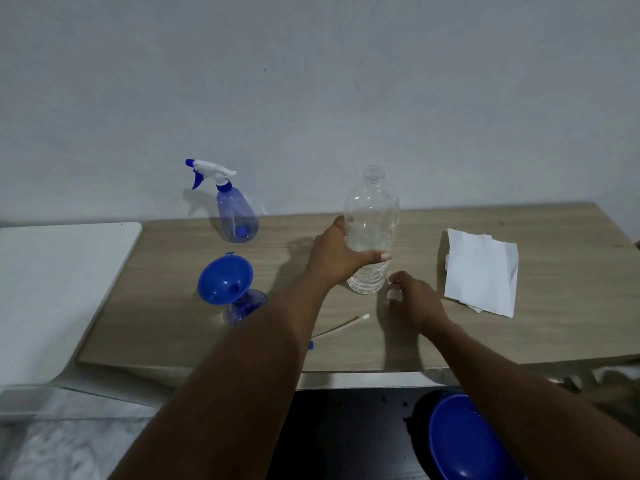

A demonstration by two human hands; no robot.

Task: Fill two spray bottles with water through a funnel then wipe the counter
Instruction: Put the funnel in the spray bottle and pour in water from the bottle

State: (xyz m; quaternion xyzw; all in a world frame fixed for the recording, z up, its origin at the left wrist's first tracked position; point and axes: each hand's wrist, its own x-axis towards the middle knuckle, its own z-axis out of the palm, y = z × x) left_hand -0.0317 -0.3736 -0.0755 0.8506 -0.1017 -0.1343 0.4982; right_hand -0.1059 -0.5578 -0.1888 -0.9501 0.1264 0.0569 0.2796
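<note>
The left hand (334, 252) wraps its fingers (375, 256) around the middle of the clear water bottle (370, 233), which stands upright and uncapped on the wooden bench (519, 341). The right hand (414, 299) rests on the bench just beside the bottle's base, fingers curled around a small white cap (394, 294). To the left, the blue funnel (225, 279) sits in an open spray bottle (242, 308); the second spray bottle (235, 216), its trigger head on, stands near the back edge. A folded white cloth (481, 271) lies to the right, bare wood around it.
</note>
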